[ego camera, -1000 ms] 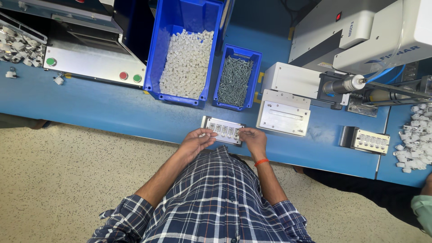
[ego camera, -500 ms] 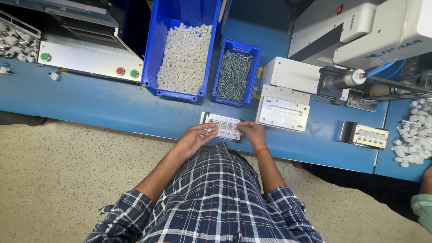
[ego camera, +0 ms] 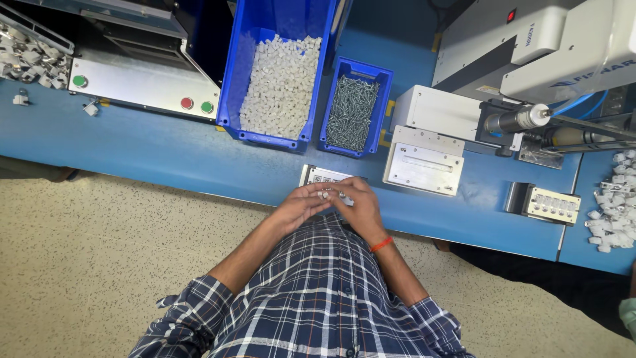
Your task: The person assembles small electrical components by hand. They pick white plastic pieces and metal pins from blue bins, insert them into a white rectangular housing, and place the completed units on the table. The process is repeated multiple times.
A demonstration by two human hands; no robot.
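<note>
Head view is looking straight down a plaid-shirted torso to the two hands, which are meeting at the near edge of the blue workbench (ego camera: 165,149). The left hand (ego camera: 301,207) and the right hand (ego camera: 354,207), its wrist wearing an orange band (ego camera: 380,244), are curling their fingertips together around small white plastic pieces (ego camera: 324,194), pinching them just over a small metal fixture tray (ego camera: 322,178) that is lying flat on the bench and is partly hidden under the fingers. Just right of the hands, a white metal block with a flat plate (ego camera: 424,166) is sitting, and farther right a second small fixture (ego camera: 551,204) is resting near a loose heap of white parts (ego camera: 613,222). Beyond the tray, a small blue bin of screws (ego camera: 352,113) is standing beside a large blue bin of white plastic pieces (ego camera: 278,79). At the far left, a machine panel with red and green buttons (ego camera: 142,86) is facing the bench.
</note>
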